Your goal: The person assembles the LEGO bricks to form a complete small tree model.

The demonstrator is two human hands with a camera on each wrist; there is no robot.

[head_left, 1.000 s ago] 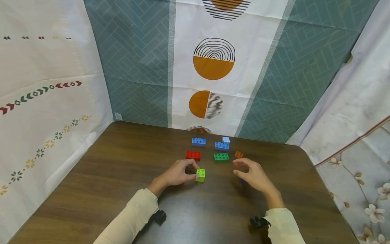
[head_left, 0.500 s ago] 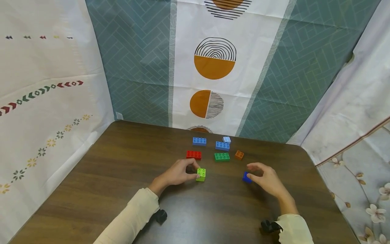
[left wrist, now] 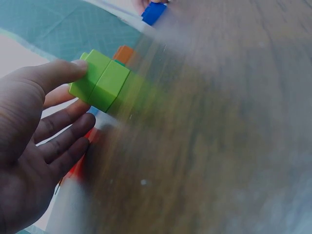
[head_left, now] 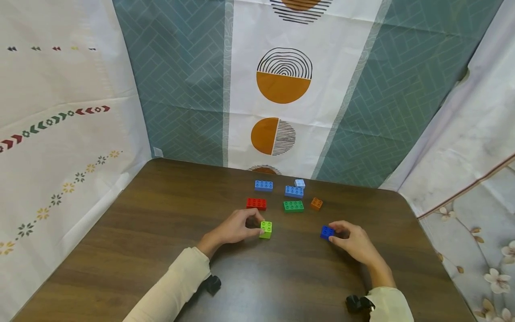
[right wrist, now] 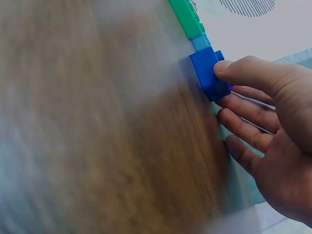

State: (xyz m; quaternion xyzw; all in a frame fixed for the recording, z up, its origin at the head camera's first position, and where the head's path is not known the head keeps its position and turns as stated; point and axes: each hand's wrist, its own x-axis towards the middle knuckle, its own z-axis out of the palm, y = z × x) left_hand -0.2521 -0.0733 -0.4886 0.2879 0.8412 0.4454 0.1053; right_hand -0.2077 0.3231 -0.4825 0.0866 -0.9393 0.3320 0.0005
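Observation:
My left hand (head_left: 237, 228) pinches a lime-green toy brick stack (head_left: 266, 229) between thumb and fingers at mid-table. In the left wrist view the lime-green stack (left wrist: 100, 80) shows a seam between two bricks, one on the other. Off to the right, my right hand (head_left: 356, 242) holds a small dark blue toy brick (head_left: 327, 232) by thumb and forefinger. The right wrist view has the thumb lying on the dark blue brick (right wrist: 210, 74), which stands on the table; the forefinger is partly hidden behind it.
Behind the hands lie a red brick (head_left: 256, 204), a green brick (head_left: 293, 206) and an orange brick (head_left: 316, 204). Farther back are two blue bricks, one at left (head_left: 263, 185) and one at right (head_left: 294, 192), and a pale blue brick (head_left: 299, 183). Patterned cloth (head_left: 185, 89) rises beyond the table (head_left: 161, 214).
My right hand has moved right and slightly toward me, uncovering the dark blue brick, and its fingers have closed on it. The left hand stays in place with the lime-green stack.

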